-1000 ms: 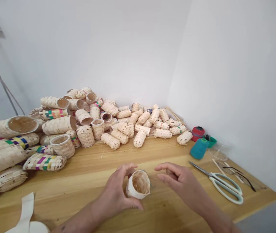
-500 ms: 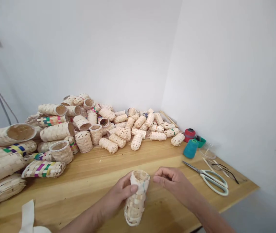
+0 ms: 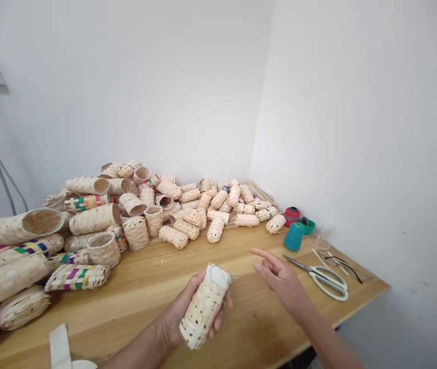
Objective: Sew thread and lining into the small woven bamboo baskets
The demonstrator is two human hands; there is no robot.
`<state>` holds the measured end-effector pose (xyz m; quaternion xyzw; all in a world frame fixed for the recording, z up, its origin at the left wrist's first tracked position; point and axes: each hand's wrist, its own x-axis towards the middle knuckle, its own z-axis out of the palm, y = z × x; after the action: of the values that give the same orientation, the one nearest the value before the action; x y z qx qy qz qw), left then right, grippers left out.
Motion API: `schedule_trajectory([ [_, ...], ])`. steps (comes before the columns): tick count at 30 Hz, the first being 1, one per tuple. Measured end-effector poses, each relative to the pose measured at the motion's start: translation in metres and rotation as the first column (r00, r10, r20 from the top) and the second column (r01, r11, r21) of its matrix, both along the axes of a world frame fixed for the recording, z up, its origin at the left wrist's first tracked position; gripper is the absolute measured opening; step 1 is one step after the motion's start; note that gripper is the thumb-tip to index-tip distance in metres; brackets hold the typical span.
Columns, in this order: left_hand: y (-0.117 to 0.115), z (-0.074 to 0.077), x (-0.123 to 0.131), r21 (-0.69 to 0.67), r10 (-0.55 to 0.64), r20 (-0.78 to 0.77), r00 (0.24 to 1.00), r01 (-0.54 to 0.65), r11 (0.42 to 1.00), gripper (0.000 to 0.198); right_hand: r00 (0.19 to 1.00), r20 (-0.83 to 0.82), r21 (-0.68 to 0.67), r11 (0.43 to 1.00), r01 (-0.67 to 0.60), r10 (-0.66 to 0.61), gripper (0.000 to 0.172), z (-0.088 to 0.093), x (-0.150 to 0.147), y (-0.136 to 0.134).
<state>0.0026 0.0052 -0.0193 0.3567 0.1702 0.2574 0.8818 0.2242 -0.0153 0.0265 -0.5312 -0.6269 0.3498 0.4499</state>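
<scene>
My left hand is wrapped round a small woven straw basket, held tilted above the wooden table with its white-bound rim pointing up and to the right. A thin blue thread lies looped over that rim. My right hand hovers just right of the basket with the index finger stretched out and the other fingers loosely curled; whether it pinches the thread I cannot make out.
A big heap of woven baskets, some with coloured bands, fills the back left of the table. White-handled scissors, a teal thread spool, a red spool and glasses lie at the right. A white strip sits front left.
My left hand has turned the basket from opening-towards-me to side-on and tilted. My right hand moved a little right and opened its fingers. The view has swung rightwards.
</scene>
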Motion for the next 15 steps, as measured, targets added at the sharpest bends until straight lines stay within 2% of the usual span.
schedule_trajectory([
  [2,-0.001,0.0,-0.001,-0.011,-0.008,0.0,1.0,0.008,1.0,0.072,0.988,-0.071,-0.021,0.99,-0.137,0.135,0.056,0.002,-0.004,-0.007],
  [4,-0.003,-0.001,-0.002,-0.011,-0.026,-0.022,0.999,0.026,1.0,0.075,0.95,-0.126,-0.047,0.955,-0.293,0.286,0.058,0.001,-0.013,-0.011],
  [7,-0.005,-0.002,-0.001,0.025,-0.049,-0.075,0.996,0.051,0.998,0.077,0.892,-0.193,-0.078,0.899,-0.43,0.41,0.047,-0.006,-0.026,-0.011],
  [9,-0.005,-0.001,0.001,0.092,0.053,-0.077,0.996,-0.046,0.995,0.063,0.881,-0.2,-0.083,0.889,-0.45,0.428,0.04,-0.007,-0.03,-0.01],
  [10,-0.005,0.001,0.002,0.159,0.153,-0.064,0.986,-0.141,0.977,0.053,0.89,-0.174,-0.085,0.894,-0.44,0.422,0.038,-0.005,-0.03,-0.01],
  [11,-0.004,0.003,0.002,0.252,0.273,-0.047,0.961,-0.253,0.934,0.043,0.903,-0.123,-0.088,0.902,-0.423,0.412,0.037,-0.002,-0.029,-0.01],
  [12,-0.003,0.007,0.001,0.368,0.386,-0.024,0.922,-0.35,0.861,0.038,0.915,-0.053,-0.088,0.911,-0.402,0.399,0.034,0.003,-0.027,-0.012],
  [13,-0.002,0.012,0.0,0.493,0.468,-0.043,0.883,-0.389,0.779,0.037,0.923,0.028,-0.084,0.921,-0.38,0.383,0.031,0.008,-0.025,-0.013],
  [15,-0.001,0.022,-0.003,0.705,0.577,-0.114,0.809,-0.344,0.621,0.036,0.915,0.193,-0.049,0.935,-0.351,0.353,0.025,0.018,-0.02,-0.018],
])
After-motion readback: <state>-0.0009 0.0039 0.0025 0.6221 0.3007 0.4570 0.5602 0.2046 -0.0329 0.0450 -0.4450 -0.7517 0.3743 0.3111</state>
